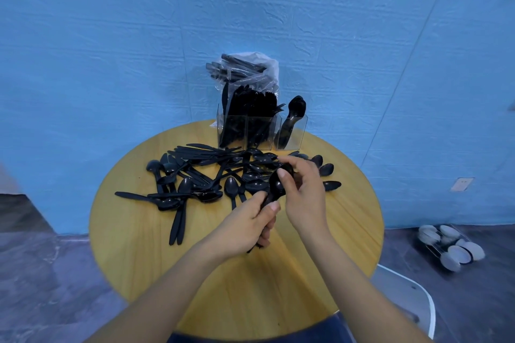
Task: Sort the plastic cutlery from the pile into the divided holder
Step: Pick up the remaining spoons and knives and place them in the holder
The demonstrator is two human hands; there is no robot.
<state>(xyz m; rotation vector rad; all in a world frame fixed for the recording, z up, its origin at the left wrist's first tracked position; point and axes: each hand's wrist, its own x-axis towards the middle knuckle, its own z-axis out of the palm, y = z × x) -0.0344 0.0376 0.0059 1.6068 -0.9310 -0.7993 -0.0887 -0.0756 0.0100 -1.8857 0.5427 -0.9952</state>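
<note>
Both hands met over the round table (167, 259): the left hand (245, 228) gripped a bunch of black spoons (274, 189) by the handles, the right hand (302, 192) pinching their bowls. Loose cutlery (195, 178) lay at ten o'clock, the clear divided holder (260, 131) at twelve.

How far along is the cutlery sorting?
Partly done: the clear holder already has its compartments stocked. In hand: the left hand grips a bunch of spoons, steadied by the right hand. Left: a big pile on the table.
</note>
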